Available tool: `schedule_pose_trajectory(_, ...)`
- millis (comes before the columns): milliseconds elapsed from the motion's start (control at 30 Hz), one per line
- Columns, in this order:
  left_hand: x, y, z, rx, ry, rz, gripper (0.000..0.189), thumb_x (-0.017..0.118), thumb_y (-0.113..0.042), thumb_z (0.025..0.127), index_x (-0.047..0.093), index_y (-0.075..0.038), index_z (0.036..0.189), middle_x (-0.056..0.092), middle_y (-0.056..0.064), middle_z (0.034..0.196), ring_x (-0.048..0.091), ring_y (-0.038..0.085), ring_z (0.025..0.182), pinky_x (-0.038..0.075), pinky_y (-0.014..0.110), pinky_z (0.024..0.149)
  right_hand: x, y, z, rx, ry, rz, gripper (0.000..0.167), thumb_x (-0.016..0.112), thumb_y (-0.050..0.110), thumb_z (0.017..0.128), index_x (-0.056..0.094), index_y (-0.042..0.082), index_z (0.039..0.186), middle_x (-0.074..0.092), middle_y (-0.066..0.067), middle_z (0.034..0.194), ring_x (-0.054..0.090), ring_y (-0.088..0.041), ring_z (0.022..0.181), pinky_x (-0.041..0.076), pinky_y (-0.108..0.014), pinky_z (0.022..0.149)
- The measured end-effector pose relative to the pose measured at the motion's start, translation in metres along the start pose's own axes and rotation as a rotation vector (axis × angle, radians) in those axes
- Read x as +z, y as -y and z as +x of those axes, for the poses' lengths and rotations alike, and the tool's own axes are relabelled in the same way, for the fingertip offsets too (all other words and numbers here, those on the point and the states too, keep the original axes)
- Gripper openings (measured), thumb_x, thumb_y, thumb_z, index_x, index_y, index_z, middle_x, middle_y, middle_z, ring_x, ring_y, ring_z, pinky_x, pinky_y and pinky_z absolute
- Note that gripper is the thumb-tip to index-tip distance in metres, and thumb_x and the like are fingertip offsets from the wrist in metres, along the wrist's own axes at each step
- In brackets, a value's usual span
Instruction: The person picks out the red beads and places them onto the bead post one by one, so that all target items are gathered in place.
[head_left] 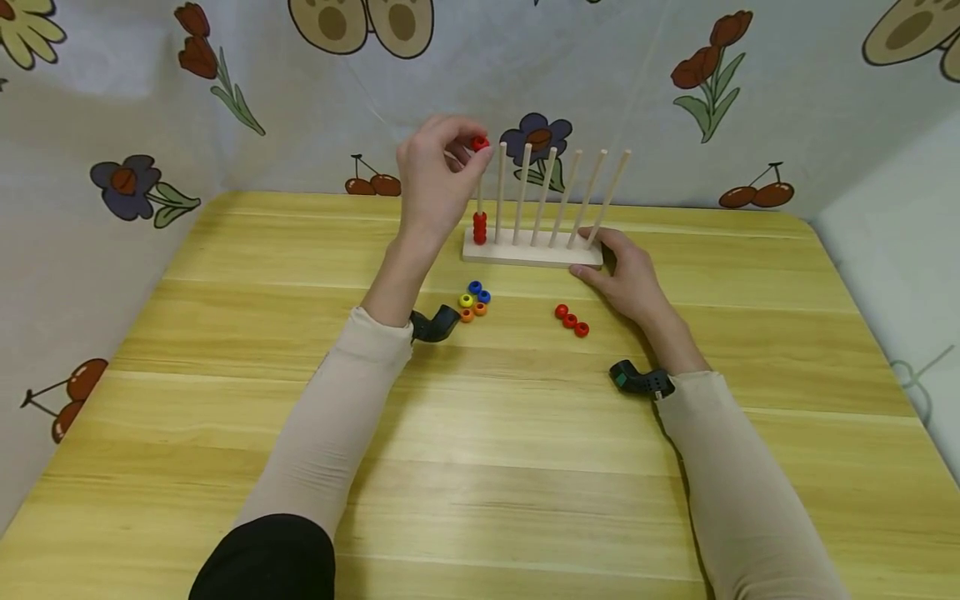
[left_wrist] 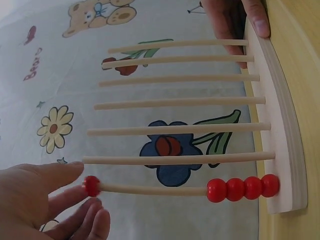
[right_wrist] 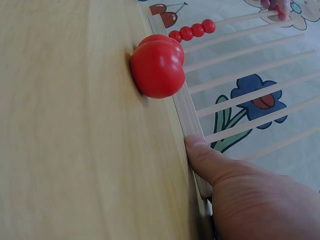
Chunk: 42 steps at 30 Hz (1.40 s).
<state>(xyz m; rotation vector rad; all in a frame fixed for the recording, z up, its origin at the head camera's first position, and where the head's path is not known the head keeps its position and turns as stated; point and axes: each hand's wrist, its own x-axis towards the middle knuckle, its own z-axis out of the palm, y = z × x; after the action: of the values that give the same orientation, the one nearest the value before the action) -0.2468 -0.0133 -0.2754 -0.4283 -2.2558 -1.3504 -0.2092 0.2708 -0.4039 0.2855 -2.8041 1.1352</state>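
Red Bead Meets Peg Tip as Second Hand Steadies the Rack

A person's left hand [head_left: 438,171] pinches a red bead [head_left: 480,144] between thumb and forefinger at the very top of the leftmost peg [left_wrist: 155,190] on a seven-peg wooden rack, its grip closed down to the bead's width. In the left wrist view the bead sits at the peg's tip, the other fingers loosely bent below it; whether the peg has entered the hole cannot be told. Four red beads [head_left: 480,228] are stacked on that same peg, touching one another, the lowest against the rack's pale base [head_left: 525,250]. The other six pegs stand bare.

At the right end of the base, the right hand [head_left: 628,275] grips the wood, thumb on the near edge and fingers round the far side, parted only by the board between them.

The rack stands toward the far side of a wood-grain table [head_left: 487,483]. Nearer, to the left, lies a small cluster: two blue beads [head_left: 484,297], a yellow bead [head_left: 466,301] and two orange beads [head_left: 480,309]. To its right, three loose red beads [head_left: 570,321] form a slanting row. Behind, a pale backdrop [head_left: 285,100] carries printed flowers and cherries.
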Motion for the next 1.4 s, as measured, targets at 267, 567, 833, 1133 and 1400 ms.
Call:
schedule_pose_trajectory(267, -0.005, 0.001, -0.001, 0.064, -0.075, -0.021, 0.028, 0.076, -0.030, 0.090, 0.075, -0.012, 0.112, 0.069, 0.007, 0.108, 0.057, 0.019, 0.094, 0.048, 0.027, 0.077, 0.000, 0.002, 0.002, -0.009, 0.005, 0.003, 0.057, 0.073, 0.027, 0.093, 0.053, 0.012, 0.144, 0.048, -0.015, 0.151, 0.039, -0.034, 0.146, 0.030, -0.050, 0.121)
schedule_pose_trajectory(567, 0.012, 0.003, -0.014, 0.296, -0.044, -0.026, 0.030, 0.077, -0.033, 0.089, 0.076, -0.007, 0.105, 0.069, 0.009, 0.091, 0.057, 0.023, 0.091, 0.046, 0.030, 0.079, -0.001, 0.001, 0.002, 0.001, 0.001, -0.002, 0.057, 0.073, 0.028, 0.093, 0.053, 0.012, 0.144, 0.048, -0.014, 0.151, 0.040, -0.034, 0.145, 0.031, -0.050, 0.121)
schedule_pose_trajectory(833, 0.034, 0.015, -0.043, 0.231, 0.245, -0.027, 0.019, 0.076, -0.020, 0.091, 0.076, -0.006, 0.103, 0.068, 0.011, 0.090, 0.060, 0.022, 0.077, 0.050, 0.032, 0.070, -0.001, -0.004, 0.001, 0.006, -0.001, -0.006, 0.057, 0.073, 0.029, 0.092, 0.054, 0.012, 0.143, 0.049, -0.015, 0.150, 0.041, -0.036, 0.144, 0.031, -0.051, 0.120)
schedule_pose_trajectory(1133, 0.050, 0.026, -0.058, 0.144, 0.447, 0.092, 0.015, 0.073, -0.020, 0.093, 0.076, -0.008, 0.102, 0.067, 0.004, 0.089, 0.059, 0.015, 0.075, 0.046, 0.026, 0.071, -0.001, -0.001, 0.003, -0.011, -0.008, 0.005, 0.056, 0.074, 0.026, 0.092, 0.054, 0.011, 0.142, 0.051, -0.015, 0.149, 0.043, -0.035, 0.143, 0.033, -0.051, 0.119)
schedule_pose_trajectory(1400, 0.057, 0.033, -0.064, 0.078, 0.602, 0.137, 0.014, 0.071, -0.022, 0.094, 0.074, -0.010, 0.101, 0.067, 0.000, 0.088, 0.059, 0.012, 0.074, 0.048, 0.026, 0.074, 0.000, -0.001, 0.005, -0.016, -0.002, 0.009, 0.056, 0.074, 0.026, 0.092, 0.054, 0.011, 0.142, 0.051, -0.015, 0.149, 0.043, -0.035, 0.143, 0.033, -0.051, 0.119)
